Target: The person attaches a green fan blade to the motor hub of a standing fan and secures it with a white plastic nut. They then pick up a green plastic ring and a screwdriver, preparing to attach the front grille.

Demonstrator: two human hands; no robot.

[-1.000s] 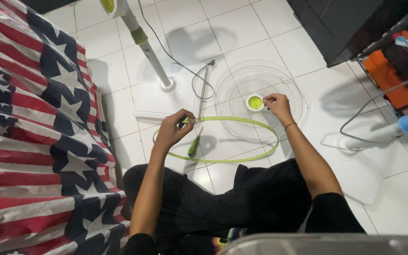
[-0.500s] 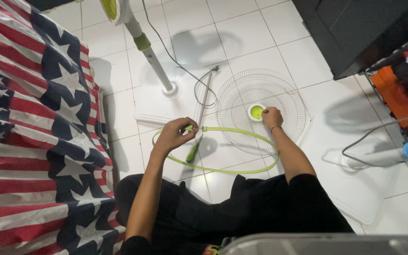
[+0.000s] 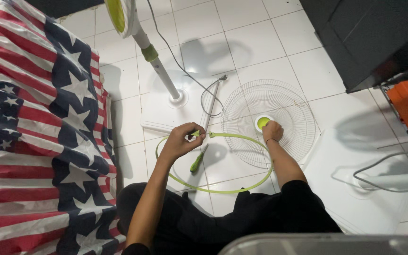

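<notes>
Green ring still pinched by left hand; right hand stays cupped on grille hub.

a flag-patterned cloth covers the left side. a white fan stand rises from its base on the white tiled floor. a dark cabinet stands upper right.

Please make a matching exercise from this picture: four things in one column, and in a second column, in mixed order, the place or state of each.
Things:
1. green ring
2. wire grille
3. screwdriver
4. fan stand

Places or states:
A. lies on the floor inside the ring
B. pinched at its clasp by the left hand
C. upright on a white base
D. flat on the tiles, the right hand at its hub

Pairs: 1-B, 2-D, 3-A, 4-C
</notes>
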